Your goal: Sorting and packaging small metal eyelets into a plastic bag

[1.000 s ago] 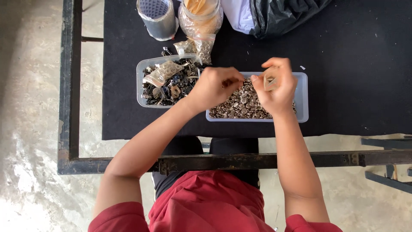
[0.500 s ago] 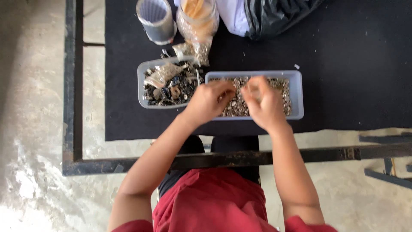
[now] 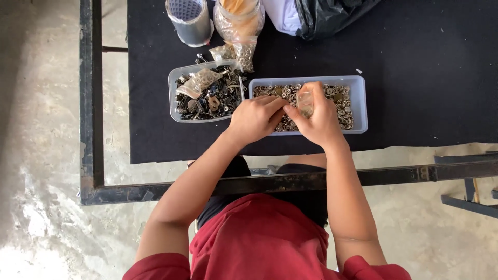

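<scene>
Resting beneath both hands (image 3: 288, 116): tray (image 3: 359, 106) of small fasteners (image 3: 340, 103)

Small clear plastic bag (image 3: 306, 102): pinched in my right hand, upright over the tray. Pale blue rectangular tray (image 3: 360, 103): full of small metal rings, flat on black cloth.

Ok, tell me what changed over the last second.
Both hands came down from above the tray of small metal rings into it. The left hand now rests on the rings; the right hand still pinches a small clear bag. The tray of dark mixed parts, cup and bags stayed put.
</scene>
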